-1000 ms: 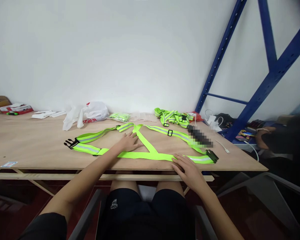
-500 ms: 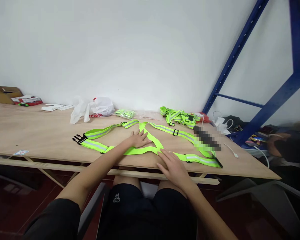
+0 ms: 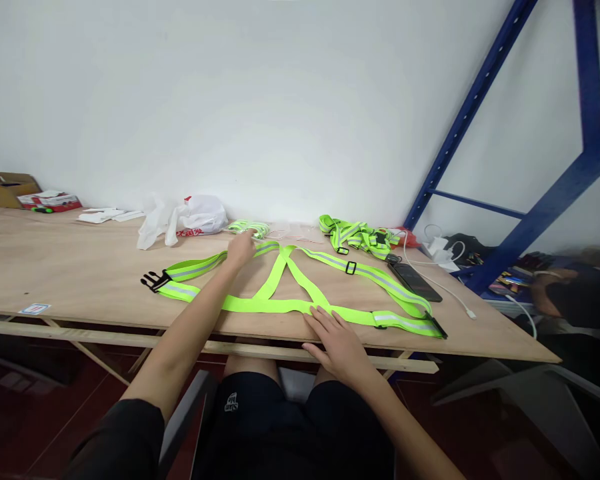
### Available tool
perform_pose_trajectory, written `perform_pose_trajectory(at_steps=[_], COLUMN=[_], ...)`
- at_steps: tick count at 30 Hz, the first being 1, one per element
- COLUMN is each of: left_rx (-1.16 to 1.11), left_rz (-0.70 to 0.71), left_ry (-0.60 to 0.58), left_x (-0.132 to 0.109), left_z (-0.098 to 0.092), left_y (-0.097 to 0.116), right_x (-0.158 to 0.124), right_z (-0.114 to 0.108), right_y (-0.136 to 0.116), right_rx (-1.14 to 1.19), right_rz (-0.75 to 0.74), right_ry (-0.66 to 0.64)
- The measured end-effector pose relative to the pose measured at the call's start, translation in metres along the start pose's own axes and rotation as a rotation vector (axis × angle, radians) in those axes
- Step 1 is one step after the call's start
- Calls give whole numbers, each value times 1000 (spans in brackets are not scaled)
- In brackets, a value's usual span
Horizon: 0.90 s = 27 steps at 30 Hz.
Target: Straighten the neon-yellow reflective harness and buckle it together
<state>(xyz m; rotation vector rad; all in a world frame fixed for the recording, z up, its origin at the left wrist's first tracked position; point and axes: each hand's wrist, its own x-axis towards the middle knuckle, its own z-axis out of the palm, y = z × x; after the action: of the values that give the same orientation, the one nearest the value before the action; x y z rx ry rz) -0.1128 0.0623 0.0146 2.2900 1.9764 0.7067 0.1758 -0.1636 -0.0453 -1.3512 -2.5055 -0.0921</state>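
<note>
A neon-yellow reflective strap harness lies spread flat on the plywood table, with a black buckle at its left end. My left hand reaches far over the table and rests on the harness's upper left strap, fingers curled down on it. My right hand lies flat with fingers spread on the near horizontal strap at the table's front edge.
A second bundled harness sits at the back right. A dark phone with a white cable lies right of the spread harness. A white plastic bag, papers and a cardboard box line the back. Blue shelving stands right.
My left hand moved from the harness's middle up and away to the upper left strap. My right hand slid slightly left along the near strap.
</note>
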Motion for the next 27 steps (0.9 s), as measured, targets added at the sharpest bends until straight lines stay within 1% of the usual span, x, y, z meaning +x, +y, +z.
perform_pose_trajectory(at_steps=[1,3,6,8,13,17,21,24,27], left_rx=[13,26,39,52,58,36,29,26,27], left_rz=[-19,-7,42,29,-96,-187,-265,-301,-333], left_ry=[9,-21,-108,-125,-60,-11,24,60,102], left_x=[4,8,8,7,14,23,26,27,27], left_z=[-4,-9,-7,-2,2,0,-3,-3,-2], left_y=[-11,-31,-51,-61,-78,-95,-110,-116,-117], right_x=[0,-1,-1,-2,-2,-2,-1,0,3], right_z=[1,3,5,4,3,6,6,5,4], right_y=[0,1,1,1,1,1,1,1,3], right_rx=[-8,-23,-30,-32,-47,-68,-70,-62,-73], right_rz=[-5,-14,-28,-28,-9,-12,4,30,46], right_ry=[15,33,39,43,57,78,101,100,107])
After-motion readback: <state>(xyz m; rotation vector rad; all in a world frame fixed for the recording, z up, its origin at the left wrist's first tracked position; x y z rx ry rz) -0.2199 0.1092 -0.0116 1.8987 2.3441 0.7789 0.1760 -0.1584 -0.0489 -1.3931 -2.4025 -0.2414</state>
